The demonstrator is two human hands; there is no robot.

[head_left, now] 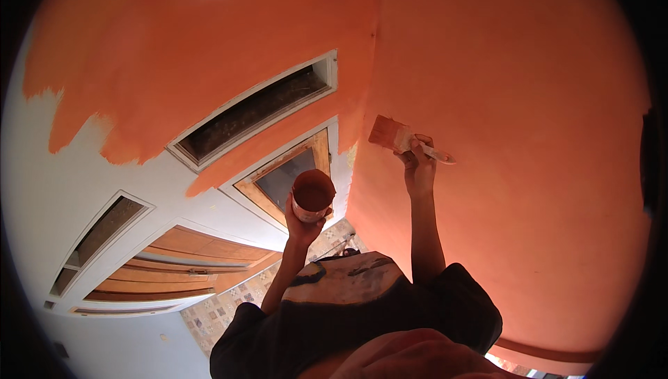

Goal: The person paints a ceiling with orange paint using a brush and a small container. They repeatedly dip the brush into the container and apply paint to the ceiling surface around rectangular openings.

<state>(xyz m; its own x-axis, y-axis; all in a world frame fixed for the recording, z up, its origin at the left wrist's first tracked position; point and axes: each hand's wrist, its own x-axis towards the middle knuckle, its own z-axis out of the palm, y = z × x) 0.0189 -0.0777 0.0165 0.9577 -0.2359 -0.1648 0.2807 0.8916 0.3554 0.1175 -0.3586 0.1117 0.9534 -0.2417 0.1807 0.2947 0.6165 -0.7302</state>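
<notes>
My left hand [304, 224] is wrapped round a paint can [311, 210], held upright in front of my chest; its inside is dark and paint-coloured. In my right hand [417, 168] is a wide flat paintbrush [390, 135], gripped by its pale handle. The bristles are coated orange and point left, toward the wall corner; from this view I cannot tell whether they touch the wall. Orange paint covers the right wall [501, 142] and the upper part of the left wall [209, 24], where it ends in a ragged edge over white.
A long narrow vent opening [261, 111] with a white frame is set in the left wall. Below it is a wood-framed window [285, 174]. Farther left are another narrow opening [97, 236] and a wooden door [181, 267]. Patterned tiles [223, 313] cover the floor below.
</notes>
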